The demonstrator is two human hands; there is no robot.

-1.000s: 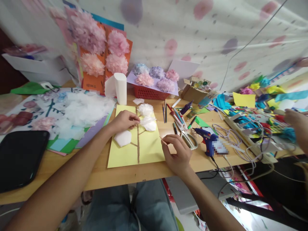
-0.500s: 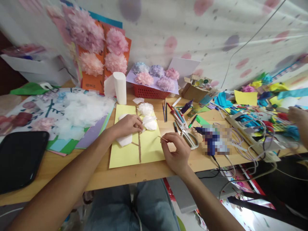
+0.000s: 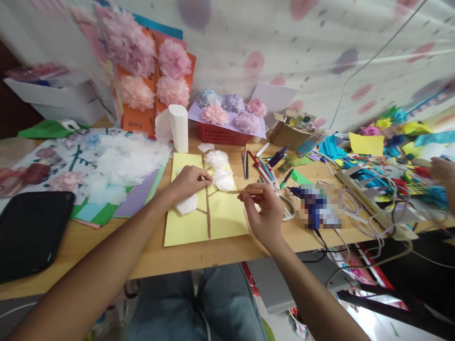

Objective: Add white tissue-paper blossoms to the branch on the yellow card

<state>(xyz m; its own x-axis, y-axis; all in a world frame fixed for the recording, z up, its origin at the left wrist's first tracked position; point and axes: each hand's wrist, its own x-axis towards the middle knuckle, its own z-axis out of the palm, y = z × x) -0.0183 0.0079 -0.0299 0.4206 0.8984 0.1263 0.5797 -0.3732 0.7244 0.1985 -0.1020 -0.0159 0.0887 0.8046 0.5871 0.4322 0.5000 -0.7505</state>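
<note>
A yellow sheet of paper (image 3: 227,222) with a brown drawn trunk and branches lies in front of me. Two white tissue-paper flowers (image 3: 217,160) sit on its upper right part. My left hand (image 3: 191,183) is over the sheet's left half, its thumb and fingertips pinched together beside the lower flower; anything between them is too small to make out. Partly under that hand lies white tissue paper (image 3: 186,205). Between the thumb and fingers of my right hand (image 3: 266,213) is a thin wooden stick (image 3: 250,192), its tip pointing left below the lower flower.
Scissors (image 3: 289,208), several markers (image 3: 265,170) and a blue glue gun (image 3: 313,203), partly pixelated, lie at the right among cables. A white paper roll (image 3: 178,129) stands behind the sheet. A black tray-like object (image 3: 33,232) is at left. Another person's hand (image 3: 442,170) shows far right.
The stick in my right hand has turned from nearly hidden to lying level, with more length showing. My left fingers have drawn closer together and shifted slightly up.
</note>
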